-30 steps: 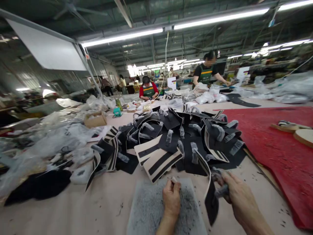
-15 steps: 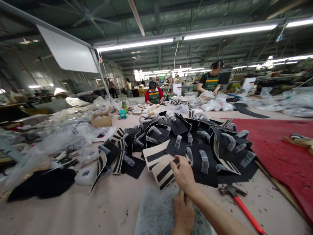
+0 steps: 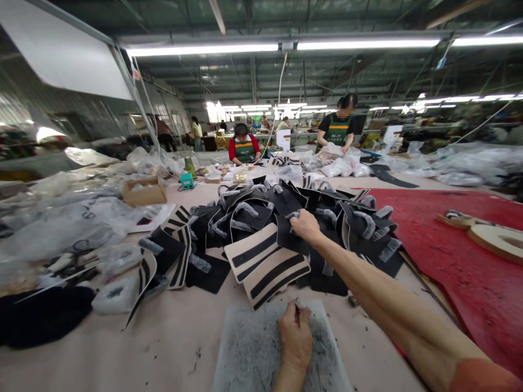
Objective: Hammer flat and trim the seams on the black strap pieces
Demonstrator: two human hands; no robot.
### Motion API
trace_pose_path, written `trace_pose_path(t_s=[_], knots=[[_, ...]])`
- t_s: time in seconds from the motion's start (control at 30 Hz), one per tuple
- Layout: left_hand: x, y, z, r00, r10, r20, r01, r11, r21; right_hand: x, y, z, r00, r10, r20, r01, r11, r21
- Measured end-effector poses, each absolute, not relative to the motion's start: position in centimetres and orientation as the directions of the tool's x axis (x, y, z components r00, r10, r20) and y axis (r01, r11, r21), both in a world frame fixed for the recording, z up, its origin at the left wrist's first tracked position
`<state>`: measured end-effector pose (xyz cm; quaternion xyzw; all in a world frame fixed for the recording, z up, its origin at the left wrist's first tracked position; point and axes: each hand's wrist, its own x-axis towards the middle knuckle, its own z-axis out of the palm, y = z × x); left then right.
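Observation:
My left hand (image 3: pixel 295 337) is closed over a worn white board (image 3: pixel 241 348), and the silvery end of a small metal tool (image 3: pixel 298 301) sticks up from its fingers. The rest of that tool is hidden. My right hand (image 3: pixel 307 226) stretches out to the pile, its fingers closed at the plastic-wrapped handle (image 3: pixel 291 215) of a black panel (image 3: pixel 291 239). Just below lie two overlapping cream panels with black stripes (image 3: pixel 281 272). Around them, black panels (image 3: pixel 253 212) with wrapped handles are heaped up.
A red sheet (image 3: pixel 461 256) covers the right side, with a tape roll (image 3: pixel 496 242) on it. Clear plastic bags (image 3: pixel 102 223), a cardboard box (image 3: pixel 145 191) and black fabric (image 3: pixel 44 316) lie to the left. Two co-workers in green aprons (image 3: pixel 245 149) work across the table.
My right hand has moved from the striped panels farther into the pile, to a black panel's handle. My left hand has come apart from my right arm. The hammer is now hidden behind the arm.

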<state>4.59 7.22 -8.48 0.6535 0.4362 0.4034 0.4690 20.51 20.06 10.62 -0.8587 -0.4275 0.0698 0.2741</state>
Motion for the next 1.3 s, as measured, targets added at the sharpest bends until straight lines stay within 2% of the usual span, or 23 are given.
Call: trace_pose_path(t_s=[0.17,0.3,0.37,0.43,0.5,0.57,0.67,0.73,0.87,1.03,1.3], knots=[[4.5,7.5,-8.3,0.209,0.971,0.12,0.099,-0.143,0.985,19.2,8.3,10.1,0.54,0.812,0.221,0.786,-0.393,-0.478],[3.5,7.8,-9.3,-0.041,0.999,0.02,-0.028,-0.021,0.999,15.5,-1.8,3.9,0.447,0.822,0.352,0.835,-0.243,-0.494],[2.7,8.0,-9.7,-0.173,0.985,-0.012,-0.011,0.011,1.0,13.7,-4.9,-0.1,0.416,0.841,0.347,0.845,-0.216,-0.49],[2.0,8.2,-9.6,-0.202,0.979,0.022,0.038,-0.015,0.999,12.2,-6.7,-3.4,0.409,0.865,0.29,0.843,-0.237,-0.483],[1.7,8.3,-9.0,-0.112,0.99,0.083,0.051,-0.077,0.996,11.2,-7.4,-5.4,0.403,0.889,0.216,0.848,-0.274,-0.453],[2.0,8.3,-8.0,0.063,0.989,0.135,0.057,-0.139,0.989,10.5,-7.5,-6.0,0.394,0.908,0.141,0.861,-0.31,-0.404],[3.3,8.5,-6.6,0.309,0.937,0.16,0.107,-0.201,0.974,10.0,-7.1,-5.2,0.39,0.92,0.034,0.866,-0.354,-0.354],[4.3,8.7,-6.2,0.385,0.909,0.16,0.146,-0.231,0.962,9.9,-6.7,-4.4,0.398,0.917,-0.011,0.858,-0.377,-0.349],[5.2,9.1,-6.9,0.404,0.899,0.165,0.171,-0.252,0.952,10.0,-6.1,-3.3,0.444,0.893,-0.071,0.824,-0.438,-0.36],[4.9,9.4,-7.9,0.446,0.887,0.118,0.156,-0.207,0.966,10.6,-5.4,-2.5,0.411,0.898,-0.158,0.823,-0.44,-0.36],[5.0,9.2,-7.7,0.469,0.865,0.178,0.211,-0.306,0.929,11.6,-5.2,-3.1,0.386,0.907,-0.169,0.798,-0.42,-0.431]])
